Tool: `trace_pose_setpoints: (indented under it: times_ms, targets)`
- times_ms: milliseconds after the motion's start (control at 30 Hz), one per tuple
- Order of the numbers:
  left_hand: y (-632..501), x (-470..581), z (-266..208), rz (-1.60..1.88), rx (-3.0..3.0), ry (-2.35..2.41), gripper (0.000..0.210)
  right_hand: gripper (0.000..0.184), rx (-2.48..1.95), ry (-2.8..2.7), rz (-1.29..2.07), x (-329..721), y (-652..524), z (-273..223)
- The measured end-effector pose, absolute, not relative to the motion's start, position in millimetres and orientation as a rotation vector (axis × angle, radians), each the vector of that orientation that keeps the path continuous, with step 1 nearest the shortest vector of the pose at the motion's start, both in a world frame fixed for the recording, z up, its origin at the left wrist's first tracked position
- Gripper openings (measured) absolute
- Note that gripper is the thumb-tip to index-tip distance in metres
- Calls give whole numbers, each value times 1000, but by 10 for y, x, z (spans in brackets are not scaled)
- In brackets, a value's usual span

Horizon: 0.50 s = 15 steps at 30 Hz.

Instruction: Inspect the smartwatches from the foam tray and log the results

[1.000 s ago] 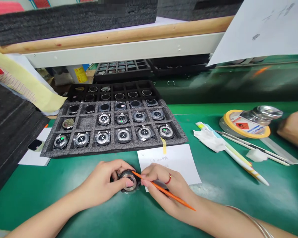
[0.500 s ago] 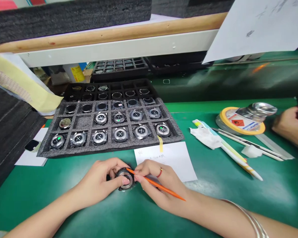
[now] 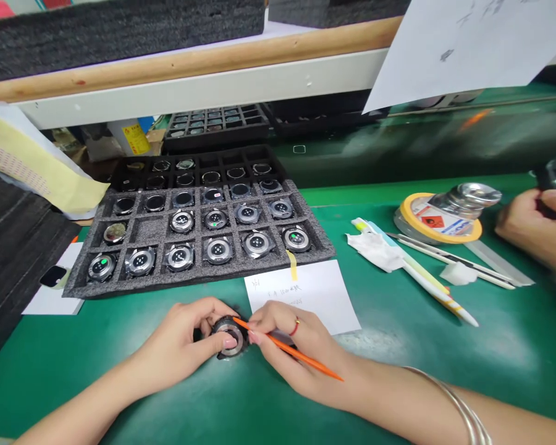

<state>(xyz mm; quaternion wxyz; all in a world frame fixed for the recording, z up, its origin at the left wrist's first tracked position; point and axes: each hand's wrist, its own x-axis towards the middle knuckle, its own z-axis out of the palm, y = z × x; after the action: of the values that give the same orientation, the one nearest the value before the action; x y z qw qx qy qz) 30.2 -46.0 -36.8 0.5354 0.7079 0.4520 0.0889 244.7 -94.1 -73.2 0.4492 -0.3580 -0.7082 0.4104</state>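
A round, dark smartwatch body [image 3: 228, 347] is gripped by my left hand [image 3: 194, 337] just above the green table, thumb pressed on its ringed back face. Between thumb and fingers of my right hand [image 3: 296, 346] is a slim orange plastic spudger [image 3: 301, 355]. Its tip meets the watch's upper rim, and its other end points down to the right. My right fingertips are close against the watch's right edge; whether they touch it, I cannot tell. Behind both hands stands a grey foam tray [image 3: 148, 227] with several watch bodies in its pockets.
A handwritten paper [image 3: 338, 296] lies beyond my right hand. Further right are a striped pen [image 3: 433, 293], tweezers [image 3: 477, 272] and a yellow-rimmed container [image 3: 403, 213] with a metal top. Another person's hand [image 3: 528, 222] holds a dark object at the right edge. A shelf beam [image 3: 213, 89] crosses above.
The whole view has shifted slightly, so the scene sits a little further left. My hands keep the same hold, with the spudger tip still at the watch's upper rim.
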Motion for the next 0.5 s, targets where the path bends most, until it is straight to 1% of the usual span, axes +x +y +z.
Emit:
trace_pose_setpoints:
  times_ms: [167, 333, 500]
  targets:
    - [-458, 304, -346, 191, 1697, 1067, 19, 11, -938, -1766, 1017, 2480, -954, -729]
    - [-458, 279, -360, 185, 1715, 1066, 20, 12, -891, -1739, 1104, 2409, -877, -710]
    - [-464, 301, -330, 169, 1690, 1084, 17, 11, -971, -1723, 1089, 2496, -980, -709]
